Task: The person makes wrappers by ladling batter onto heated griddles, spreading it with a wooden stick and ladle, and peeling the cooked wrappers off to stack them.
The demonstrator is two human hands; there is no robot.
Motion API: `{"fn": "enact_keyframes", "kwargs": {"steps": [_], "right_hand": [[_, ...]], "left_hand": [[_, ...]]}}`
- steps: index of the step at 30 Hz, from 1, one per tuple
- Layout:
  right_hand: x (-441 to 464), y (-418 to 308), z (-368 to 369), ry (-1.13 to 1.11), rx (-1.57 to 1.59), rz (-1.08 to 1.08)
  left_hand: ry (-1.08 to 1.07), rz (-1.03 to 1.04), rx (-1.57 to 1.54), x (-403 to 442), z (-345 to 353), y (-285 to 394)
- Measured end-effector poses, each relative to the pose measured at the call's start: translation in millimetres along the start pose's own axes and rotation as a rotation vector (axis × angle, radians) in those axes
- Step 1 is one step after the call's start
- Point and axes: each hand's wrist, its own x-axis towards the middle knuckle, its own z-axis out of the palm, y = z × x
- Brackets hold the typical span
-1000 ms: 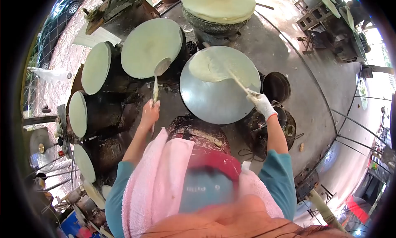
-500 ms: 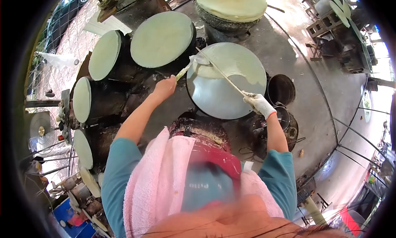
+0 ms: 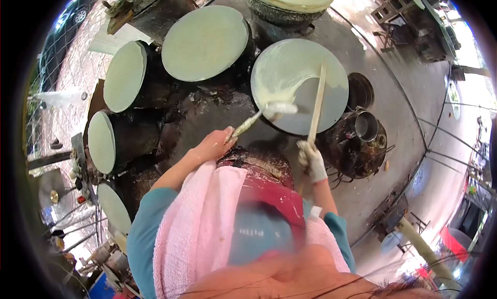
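Observation:
My left hand (image 3: pixel 217 142), bare, is closed round the handle of a ladle (image 3: pixel 280 108). The ladle's bowl is over the lower left edge of a round metal griddle (image 3: pixel 313 104). Pale batter (image 3: pixel 290 55) covers the griddle's top, left and right parts, and bare metal shows at the lower middle. My right hand (image 3: pixel 311 160), in a white glove, is closed round a long flat wooden stick (image 3: pixel 319 99). That stick points up across the griddle's right half.
Drums with pale round sheets (image 3: pixel 204 44) curve along the left side. Another drum (image 3: pixel 282 14) with a pale disc stands at the top. Right of the griddle are a dark pot (image 3: pixel 360 91) and a stove with a metal cup (image 3: pixel 366 126).
The ladle has moved from the large left disc to the griddle, now at its lower left edge. My right hand has moved down, its stick now steeper. Batter has spread round the griddle's left side.

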Motion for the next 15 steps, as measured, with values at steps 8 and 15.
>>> {"fn": "enact_keyframes", "kwargs": {"steps": [8, 15], "right_hand": [[152.5, 60.9, 217.9, 0.305, -0.077, -0.153], [119.7, 95.0, 136.0, 0.787, -0.25, -0.329]], "left_hand": [[0.427, 0.042, -0.57, -33.1, -52.4, -74.0], [0.376, -0.075, -0.507, -73.6, -55.0, -92.9]]}}
